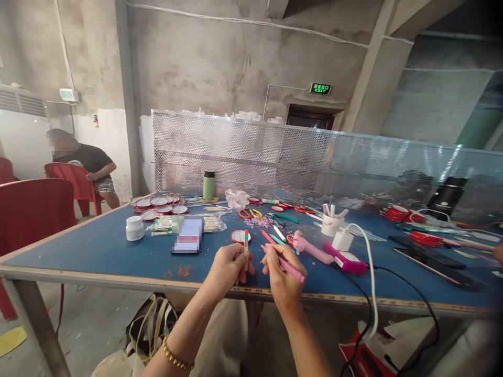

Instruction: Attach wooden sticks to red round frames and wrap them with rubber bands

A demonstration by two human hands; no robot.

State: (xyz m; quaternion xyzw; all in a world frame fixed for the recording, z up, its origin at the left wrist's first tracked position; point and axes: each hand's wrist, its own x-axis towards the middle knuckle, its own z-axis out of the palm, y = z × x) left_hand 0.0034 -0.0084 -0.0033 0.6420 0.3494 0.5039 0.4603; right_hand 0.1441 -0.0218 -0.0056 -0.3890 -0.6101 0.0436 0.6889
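Observation:
My left hand [229, 268] pinches a flat wooden stick [246, 246] upright; its upper part is painted green and red. My right hand [283, 276] is closed round a pink marker pen [288, 266], whose tip points left toward the stick. Both hands hover over the near edge of the blue table [102, 246]. Just beyond the stick lies a small round red-rimmed disc [239, 236]. More marker pens [275, 236] lie loose behind my hands.
A pink glue gun [310, 247], a white charger [343, 239] with cable, a white cup of pens [330, 224], a white jar [134, 228], a green bottle [208, 185] and several red discs [161, 205] lie on the table. A person [84, 163] sits on red chairs at left.

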